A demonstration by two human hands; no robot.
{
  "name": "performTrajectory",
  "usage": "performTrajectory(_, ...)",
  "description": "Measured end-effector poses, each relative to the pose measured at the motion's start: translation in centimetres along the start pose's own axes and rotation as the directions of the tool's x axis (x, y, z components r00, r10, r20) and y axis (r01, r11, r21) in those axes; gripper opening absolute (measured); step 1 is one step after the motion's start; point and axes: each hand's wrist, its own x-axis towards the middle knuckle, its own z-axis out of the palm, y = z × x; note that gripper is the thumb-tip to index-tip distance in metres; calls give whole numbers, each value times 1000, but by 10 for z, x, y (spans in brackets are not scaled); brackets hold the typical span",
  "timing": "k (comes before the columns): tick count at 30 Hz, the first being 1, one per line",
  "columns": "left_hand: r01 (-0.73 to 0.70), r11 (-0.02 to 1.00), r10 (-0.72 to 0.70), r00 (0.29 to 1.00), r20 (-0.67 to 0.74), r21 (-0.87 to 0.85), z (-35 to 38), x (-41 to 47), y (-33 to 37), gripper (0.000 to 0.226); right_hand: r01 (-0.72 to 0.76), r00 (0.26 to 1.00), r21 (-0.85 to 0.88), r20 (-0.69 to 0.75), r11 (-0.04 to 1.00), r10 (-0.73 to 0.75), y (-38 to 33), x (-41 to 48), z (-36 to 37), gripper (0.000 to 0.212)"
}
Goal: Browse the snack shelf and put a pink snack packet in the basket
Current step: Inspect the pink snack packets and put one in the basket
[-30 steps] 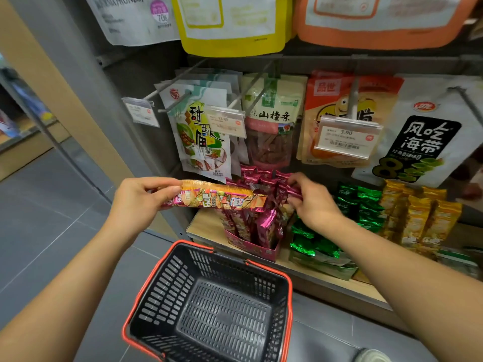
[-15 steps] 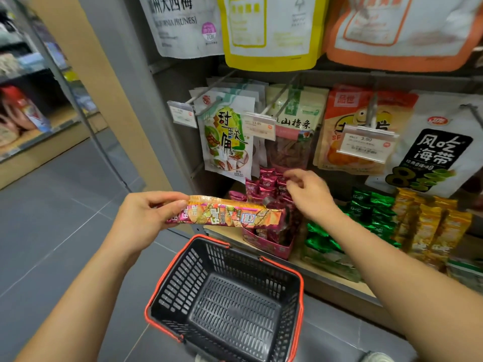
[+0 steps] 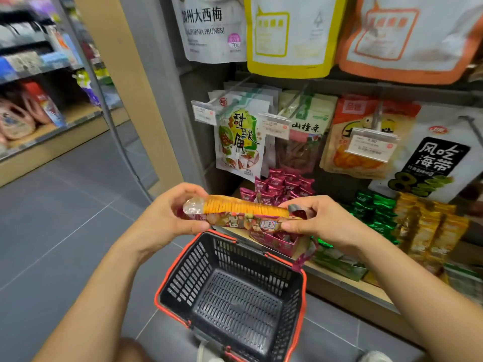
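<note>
A long pink snack packet (image 3: 243, 214) with orange crackers showing through its clear top is held level above the basket. My left hand (image 3: 167, 220) grips its left end and my right hand (image 3: 316, 220) pinches its right end. The black basket (image 3: 183, 273) with a red rim stands on the floor right below, and nothing lies in it. Behind the packet, a pink display box (image 3: 277, 244) on the low shelf holds several small magenta packets (image 3: 282, 185).
Hanging snack bags (image 3: 239, 142) and price tags (image 3: 371, 146) fill the pegs above the shelf. Green packets (image 3: 373, 207) and gold packets (image 3: 428, 228) lie to the right. Grey tiled floor (image 3: 65, 218) extends to the left, with another shelf unit (image 3: 31, 113) at far left.
My right hand left the magenta packets on the shelf and took the right end of the long packet. The packet is tilted so its crackers show. The view shifted up and left.
</note>
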Motion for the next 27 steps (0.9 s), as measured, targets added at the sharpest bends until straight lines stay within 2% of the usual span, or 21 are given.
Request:
performTrajectory(2, -16, 998, 16, 1000, 12, 57, 2, 0, 0, 52, 1, 995, -138, -96, 990, -14, -1, -1, 1, 28)
performTrajectory(4, -23, 994, 22, 1000, 6, 108, 4, 0, 1, 56, 10, 990, -260, -132, 966, -46, -4, -2, 4, 33)
performTrajectory(6, -16, 988, 19, 1000, -12, 157, 3, 0, 2, 51, 0, 994, -275, -101, 962, -29, -6, -4, 6, 33)
performTrajectory(10, 64, 969, -55, 997, -44, 240, -8, -1, -2, 38, -151, 984, -324, 44, 934, 174, -7, -7, -1, 48)
performTrajectory(13, 108, 947, -95, 994, -56, 303, -20, -2, -8, 40, -158, 979, -359, 64, 920, 194, -10, -8, -16, 23)
performTrajectory(15, 130, 937, -118, 991, -56, 324, -24, -1, -12, 40, -118, 988, -236, 67, 965, 137, -14, -8, -22, 13)
performTrajectory(17, 152, 939, -139, 988, -63, 308, -25, 0, -15, 40, -59, 994, -28, 86, 998, 62, -25, -9, -19, 16)
performTrajectory(19, 154, 945, -142, 988, -63, 289, -22, 3, -16, 43, 51, 996, 15, 77, 999, -52, -39, -7, -8, 23)
performTrajectory(22, 121, 969, -113, 992, -51, 217, -14, 6, -15, 46, 182, 972, 12, 151, 983, -181, -61, -2, 22, 48)
performTrajectory(24, 103, 980, -95, 994, -56, 172, -9, 7, -14, 47, 184, 951, 168, 219, 968, -218, -70, -2, 41, 68)
performTrajectory(25, 97, 980, -89, 995, -54, 171, -7, 7, -15, 45, 185, 953, 214, 198, 959, -228, -71, -2, 48, 71)
performTrajectory(27, 98, 981, -91, 995, -50, 170, -5, 6, -17, 42, 232, 972, 189, 2, 954, -236, -69, -5, 53, 63)
